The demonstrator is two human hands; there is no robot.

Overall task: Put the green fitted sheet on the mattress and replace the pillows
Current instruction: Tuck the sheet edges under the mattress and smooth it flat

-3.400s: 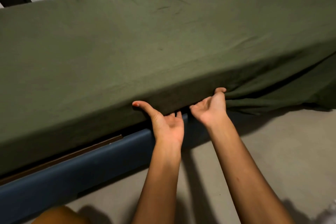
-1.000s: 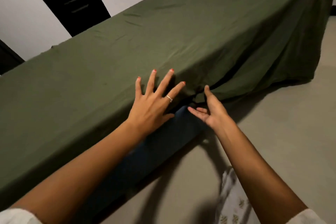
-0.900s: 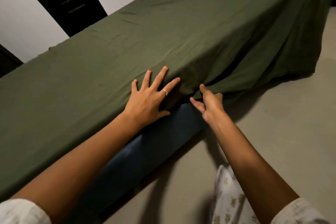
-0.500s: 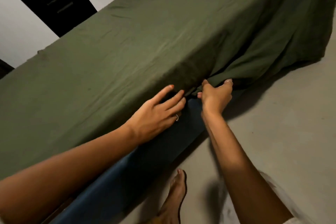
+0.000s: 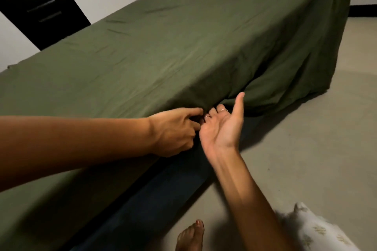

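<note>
The green sheet [image 5: 183, 51] is lying spread over the mattress. The left hand [image 5: 175, 130] is pinching its lower edge against the mattress side. The right hand [image 5: 222, 126] is reaching palm up, fingers going under the hem, thumb free. Further right the sheet is hanging loose toward the floor [image 5: 306, 149], so the tucked edge is likely risking springing out if the pinch slackens.

We are observing the green fitted sheet [image 5: 163, 51] lying across the mattress, its far side hanging loose to the floor [image 5: 306, 159]. The left hand [image 5: 175, 130] is curling its fingers against the sheet's lower edge above the blue bed base [image 5: 163, 189]. The right hand [image 5: 222, 128], palm up, is reaching its fingers under that edge, thumb raised.
</note>
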